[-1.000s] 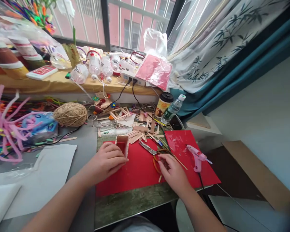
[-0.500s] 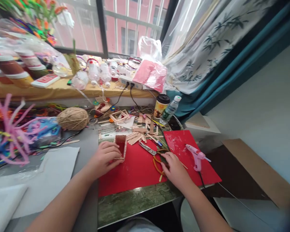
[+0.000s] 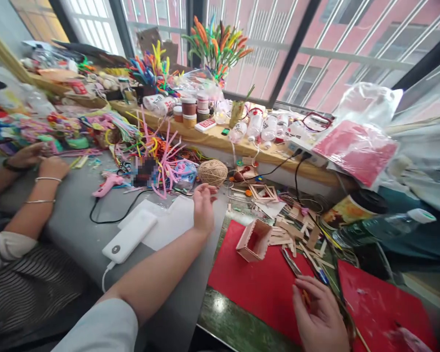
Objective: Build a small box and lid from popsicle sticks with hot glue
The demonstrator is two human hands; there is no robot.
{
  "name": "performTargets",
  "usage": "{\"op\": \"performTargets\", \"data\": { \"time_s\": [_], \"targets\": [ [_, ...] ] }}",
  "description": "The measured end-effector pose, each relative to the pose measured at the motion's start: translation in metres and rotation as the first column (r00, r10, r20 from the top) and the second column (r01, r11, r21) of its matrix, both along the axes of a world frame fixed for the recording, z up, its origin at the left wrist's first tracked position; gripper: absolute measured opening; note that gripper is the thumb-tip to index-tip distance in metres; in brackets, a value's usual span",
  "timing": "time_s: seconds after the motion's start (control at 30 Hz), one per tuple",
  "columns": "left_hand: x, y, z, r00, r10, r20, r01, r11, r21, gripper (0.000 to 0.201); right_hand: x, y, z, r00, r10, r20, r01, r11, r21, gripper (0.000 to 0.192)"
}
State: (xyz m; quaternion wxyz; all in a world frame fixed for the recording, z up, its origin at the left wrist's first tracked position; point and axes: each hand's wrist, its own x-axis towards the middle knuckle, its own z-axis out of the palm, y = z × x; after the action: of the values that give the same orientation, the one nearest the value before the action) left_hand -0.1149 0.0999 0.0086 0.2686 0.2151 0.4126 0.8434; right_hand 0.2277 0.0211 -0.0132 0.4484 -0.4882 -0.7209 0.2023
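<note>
1. Left hand: raised above the gray table, fingers loosely bent and apart, nothing visible in it. Nearest thing: ball of twine, just beyond the fingertips; contact can't be told.
2. Right hand: near edge, right of center, fingers curled over the handle end of the scissors. Bit of orange handle shows by the fingers; can't tell if gripped or only covered.
3. Scissors: metal blades point to the far side, lying over the red sheet.
4. Wooden box: open-topped, on the far part of the red sheet, between both hands, touched by neither.
5. Craft sticks: loose pile just beyond and right of the box; stick frames farther back.
6. Blue pen: right of the blades, near the right hand.
7. Second red sheet: right side; pink object at its near edge, blurred.
8. Paper cup and water bottle: far right, side by side.
9. White power bank: left of the left forearm, cable plugged in. Pink glue gun farther left.
10. Co-worker's two hands: far left, close together, at pipe cleaners.
</note>
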Motion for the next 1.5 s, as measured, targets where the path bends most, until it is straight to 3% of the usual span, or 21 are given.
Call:
{"op": "performTargets", "data": {
  "time_s": [0.07, 0.17, 0.3, 0.5, 0.67, 0.77, 0.87, 0.97, 1.27, 1.5],
  "targets": [
    [-0.023, 0.012, -0.005, 0.976, 0.156, 0.155, -0.155, 0.988, -0.016, 0.032, -0.025, 0.004, -0.007, 0.972, 0.008, -0.233, -0.056, 0.978, -0.199, 0.030],
    [-0.050, 0.021, -0.009, 0.914, 0.259, 0.312, -0.260, 0.965, -0.039, 0.030, -0.045, 0.016, -0.021, 0.894, -0.065, -0.444, -0.116, 0.922, -0.369, 0.042],
    [-0.072, 0.022, -0.013, 0.851, 0.321, 0.417, -0.327, 0.943, -0.057, 0.033, -0.044, 0.027, -0.032, 0.858, -0.162, -0.488, -0.071, 0.903, -0.424, 0.045],
    [-0.086, 0.024, -0.020, 0.816, 0.382, 0.433, -0.393, 0.917, -0.067, 0.029, -0.039, 0.022, -0.031, 0.852, -0.215, -0.478, -0.035, 0.887, -0.460, 0.045],
    [-0.084, 0.023, -0.019, 0.835, 0.373, 0.404, -0.398, 0.917, -0.025, 0.038, -0.044, 0.016, -0.023, 0.881, -0.221, -0.418, -0.013, 0.873, -0.488, 0.049],
    [-0.081, 0.023, -0.019, 0.852, 0.366, 0.374, -0.389, 0.921, -0.017, 0.031, -0.047, 0.012, -0.015, 0.877, -0.236, -0.418, -0.022, 0.850, -0.526, 0.051],
    [-0.076, 0.024, -0.019, 0.887, 0.292, 0.357, -0.299, 0.954, -0.035, 0.024, -0.048, 0.005, -0.010, 0.892, -0.254, -0.374, 0.006, 0.834, -0.552, 0.048],
    [-0.069, 0.023, -0.017, 0.906, 0.192, 0.377, -0.186, 0.981, -0.053, 0.021, -0.047, 0.000, -0.010, 0.919, -0.175, -0.353, -0.026, 0.868, -0.497, 0.045],
    [-0.070, 0.019, -0.015, 0.829, 0.010, 0.560, -0.013, 1.000, 0.002, 0.048, -0.038, 0.006, -0.027, 0.942, 0.013, -0.335, -0.150, 0.909, -0.388, 0.034],
    [-0.078, 0.022, -0.023, 0.758, 0.070, 0.649, -0.076, 0.997, -0.019, 0.056, -0.039, 0.007, -0.025, 0.957, 0.038, -0.287, -0.153, 0.909, -0.387, 0.036]
  ]
}}
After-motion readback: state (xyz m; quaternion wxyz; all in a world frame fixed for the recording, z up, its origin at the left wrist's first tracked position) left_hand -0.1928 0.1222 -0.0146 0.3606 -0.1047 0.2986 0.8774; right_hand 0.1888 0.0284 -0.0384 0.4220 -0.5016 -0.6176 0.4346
